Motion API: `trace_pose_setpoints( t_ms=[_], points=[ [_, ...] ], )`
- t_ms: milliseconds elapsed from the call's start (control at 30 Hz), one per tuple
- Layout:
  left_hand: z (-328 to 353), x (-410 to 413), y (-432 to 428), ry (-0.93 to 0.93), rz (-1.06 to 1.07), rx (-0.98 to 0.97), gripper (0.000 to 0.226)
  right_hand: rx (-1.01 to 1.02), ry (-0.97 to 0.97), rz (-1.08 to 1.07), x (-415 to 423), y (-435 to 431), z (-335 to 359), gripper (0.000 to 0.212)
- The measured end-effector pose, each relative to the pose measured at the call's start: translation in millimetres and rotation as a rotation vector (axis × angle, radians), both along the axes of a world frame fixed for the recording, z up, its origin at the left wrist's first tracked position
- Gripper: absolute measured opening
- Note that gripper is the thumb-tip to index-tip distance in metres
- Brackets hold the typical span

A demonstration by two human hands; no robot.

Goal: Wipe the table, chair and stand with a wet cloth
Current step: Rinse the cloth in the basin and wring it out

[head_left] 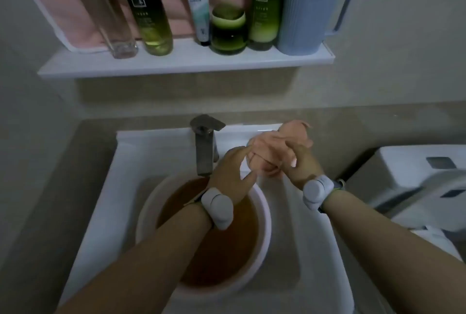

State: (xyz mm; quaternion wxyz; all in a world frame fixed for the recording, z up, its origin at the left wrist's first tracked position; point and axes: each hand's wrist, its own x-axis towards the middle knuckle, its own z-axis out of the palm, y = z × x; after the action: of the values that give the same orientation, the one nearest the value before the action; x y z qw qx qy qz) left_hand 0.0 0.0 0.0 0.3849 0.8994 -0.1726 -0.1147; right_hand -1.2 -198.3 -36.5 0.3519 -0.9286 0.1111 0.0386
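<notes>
Above the right rear corner of the white sink (126, 167), beside the tap (205, 147): one cloth (274, 141), peach-pink, bunched into a loose wad and held clear of the water. Condition: judged wet, though no drip can be made out in the dim, soft frame.

Right hand (301, 162): fingers curled round the lower right of the wad, carrying it.

Left hand (232, 170): relaxed, with index finger and thumb stretched toward the wad's left side. The index tip touches it and no grasp shows. The other fingers are hidden.

Handling, as a judgement: soft, limp, light even when soaked, nothing to break. It will sag and shed water if taken by one corner, and wet folds may slip through a slack hold. Best taken as a gathered bundle, one hand at each end, for wringing, then refolded into a flat pad for wiping.

Below: round pink basin (266, 215) standing in the sink under the tap, filled with brownish water. The left forearm crosses over it.

Also present: white wall shelf (176, 65) bearing green bottles (148, 11), a tube (199, 6) and a ribbed blue cup (307, 11); toilet cistern (403, 157) at right. Table, chair, stand: not in view.
</notes>
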Motion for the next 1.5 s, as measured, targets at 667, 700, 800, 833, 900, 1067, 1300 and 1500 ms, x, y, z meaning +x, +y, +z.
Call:
trace_pose_setpoints(
  t_ms=[667,700,800,833,900,1067,1300,1500],
  points=[
    [-40,-14,17,0.230,0.144,0.149,0.048,-0.059,0.083,0.007,28,-24,-51,0.019],
    [-42,-14,17,0.256,0.139,0.151,0.048,-0.009,-0.002,-0.027,25,-22,-43,0.019],
    [-46,-14,18,0.309,0.132,0.135,0.050,0.227,-0.116,-0.048,14,-8,-9,0.014],
    [-46,-14,18,0.324,0.131,0.122,0.052,0.327,-0.090,-0.059,8,-3,3,0.011],
    [-43,-17,17,0.342,0.131,0.077,0.057,0.517,-0.048,-0.091,-3,8,22,0.005],
    [-33,-33,28,0.316,0.141,-0.150,0.060,0.782,-0.042,-0.069,-38,46,58,0.016],
    [-59,-46,103,0.297,0.279,0.001,0.024,0.599,0.088,-0.029,-60,96,6,0.038],
    [-112,-65,146,0.249,0.143,0.296,0.053,-0.067,0.220,0.203,-67,136,-66,0.034]
  ],
)
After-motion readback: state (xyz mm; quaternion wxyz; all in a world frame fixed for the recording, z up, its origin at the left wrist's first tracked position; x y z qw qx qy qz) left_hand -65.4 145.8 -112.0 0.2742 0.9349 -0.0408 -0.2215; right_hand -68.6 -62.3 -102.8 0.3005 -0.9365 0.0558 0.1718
